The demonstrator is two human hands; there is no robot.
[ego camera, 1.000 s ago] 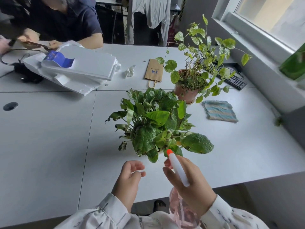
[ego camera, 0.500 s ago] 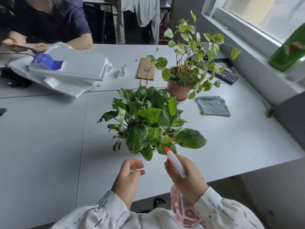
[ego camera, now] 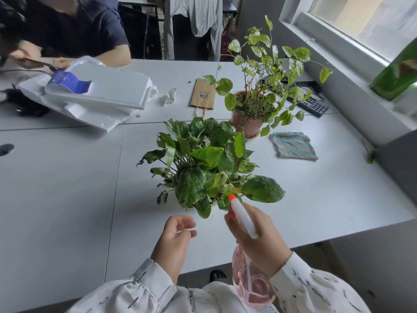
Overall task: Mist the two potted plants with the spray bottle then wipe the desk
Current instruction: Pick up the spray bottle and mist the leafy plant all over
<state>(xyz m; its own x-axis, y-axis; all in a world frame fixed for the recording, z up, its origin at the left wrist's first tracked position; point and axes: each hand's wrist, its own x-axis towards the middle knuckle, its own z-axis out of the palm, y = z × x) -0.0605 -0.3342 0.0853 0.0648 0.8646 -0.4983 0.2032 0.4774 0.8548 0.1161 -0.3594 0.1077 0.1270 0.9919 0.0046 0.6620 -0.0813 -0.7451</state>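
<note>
Two plants: a broad-leaved plant (ego camera: 203,168) stands mid-desk, its base hidden under glossy, speckled leaves, some browned and ragged; just behind it to the right, a spindly plant (ego camera: 266,71) with small rounded leaves rises from a terracotta-coloured pot (ego camera: 247,124).
Spray bottle: the spray bottle (ego camera: 243,219), white plastic head with an orange tip, points at the near plant's front leaves; whether the tip touches them cannot be told. Its translucent pink body hangs below the desk's front edge.
Right hand: the right hand (ego camera: 261,242) wraps around the bottle's neck, fingers covering most of the trigger.
Left hand: the left hand (ego camera: 174,240) hovers over the desk's front edge, fingers loosely curled, holding nothing.
Desk: the desk (ego camera: 67,199) is smooth and pale grey, with visible panel seams.
Cloth: a nubby cloth (ego camera: 293,148), striped blue and tan, lies flat right of the terracotta-coloured pot, apart from both plants.
Partly seen: a black keyboard (ego camera: 312,105) is screened by the spindly plant's stems; a blurred green object (ego camera: 397,73) is cut off at the right edge; a second person (ego camera: 74,30) across the desk is cropped at the top.
Also on the desk: white foam packing (ego camera: 97,98), a crumpled tissue (ego camera: 169,97), a flat brown paper bag (ego camera: 203,94).
</note>
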